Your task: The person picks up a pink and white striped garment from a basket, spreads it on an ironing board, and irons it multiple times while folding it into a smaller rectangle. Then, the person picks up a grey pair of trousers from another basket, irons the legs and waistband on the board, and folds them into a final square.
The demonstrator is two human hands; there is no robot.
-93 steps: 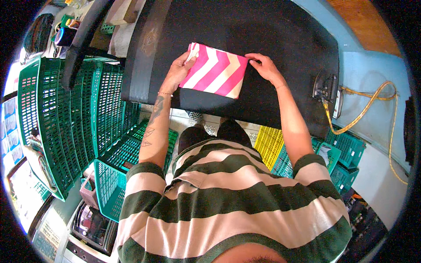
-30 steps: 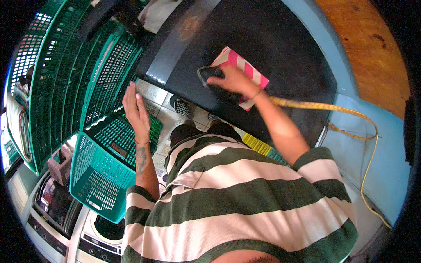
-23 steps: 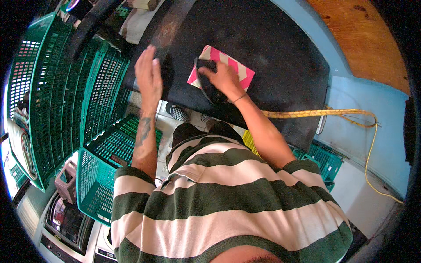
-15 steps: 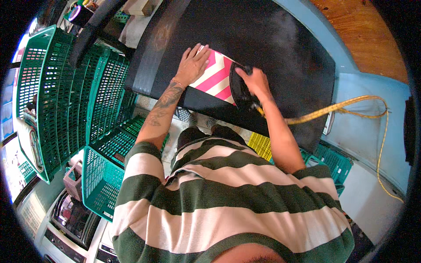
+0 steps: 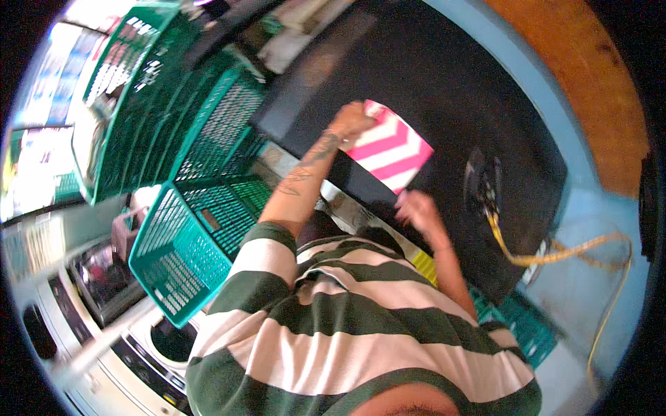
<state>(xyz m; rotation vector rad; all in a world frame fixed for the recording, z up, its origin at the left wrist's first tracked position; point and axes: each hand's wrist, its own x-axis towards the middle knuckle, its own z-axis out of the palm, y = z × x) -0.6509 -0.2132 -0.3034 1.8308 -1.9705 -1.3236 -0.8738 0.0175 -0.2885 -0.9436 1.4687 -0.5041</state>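
A folded cloth with pink and white chevron stripes lies on the black padded ironing surface. My left hand has its fingers closed on the cloth's far left end. At the cloth's near right corner is my right hand, blurred, with its fingers bent. Whether it grips that corner cannot be made out. To the right of the cloth stands a dark iron, apart from both hands. Its yellow cord runs off to the right.
Green plastic baskets stand at my left, with a taller stack of green crates behind. White front-loading machines are at the lower left. A light blue edge and a wooden board border the right side.
My right hand has let go of the iron, which now stands farther right, and has come to the cloth's near corner. My left hand has gone from lying flat to closed. The view has turned.
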